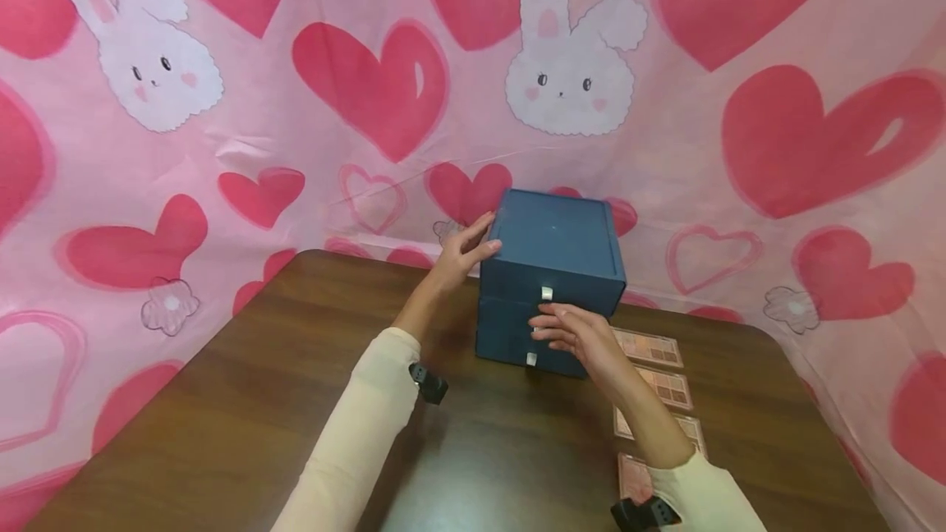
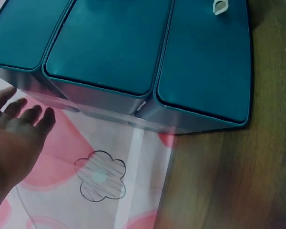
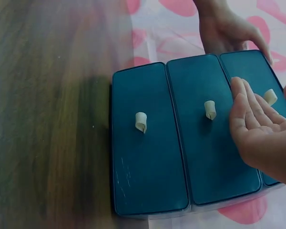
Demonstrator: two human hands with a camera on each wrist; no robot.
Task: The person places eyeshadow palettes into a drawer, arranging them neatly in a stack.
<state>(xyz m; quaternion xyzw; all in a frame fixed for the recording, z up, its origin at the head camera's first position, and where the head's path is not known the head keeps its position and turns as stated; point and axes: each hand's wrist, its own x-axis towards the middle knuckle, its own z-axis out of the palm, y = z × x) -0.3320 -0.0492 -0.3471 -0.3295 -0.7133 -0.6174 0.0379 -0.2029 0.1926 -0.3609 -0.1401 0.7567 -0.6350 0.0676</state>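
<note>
A dark blue drawer box [image 1: 557, 232] with three stacked drawers stands on the table, its front facing me. Each drawer front carries a small cream pull tab, such as the bottom tab [image 3: 141, 122] and the middle tab [image 3: 209, 109]. My left hand [image 1: 461, 257] is at the upper left side of the box, fingers extended, fingertips right by its top edge. Before the drawer fronts hovers my right hand [image 1: 580, 335], fingers fairly straight and holding nothing. In the right wrist view it overlaps the middle and top drawers, close to the top tab [image 3: 270, 97].
Several makeup palettes [image 1: 650, 347] lie in a column on the brown wooden table [image 1: 480, 458], to the right of the box and partly behind my right forearm. Behind the table hangs a pink cloth [image 1: 458, 105] printed with hearts and rabbits.
</note>
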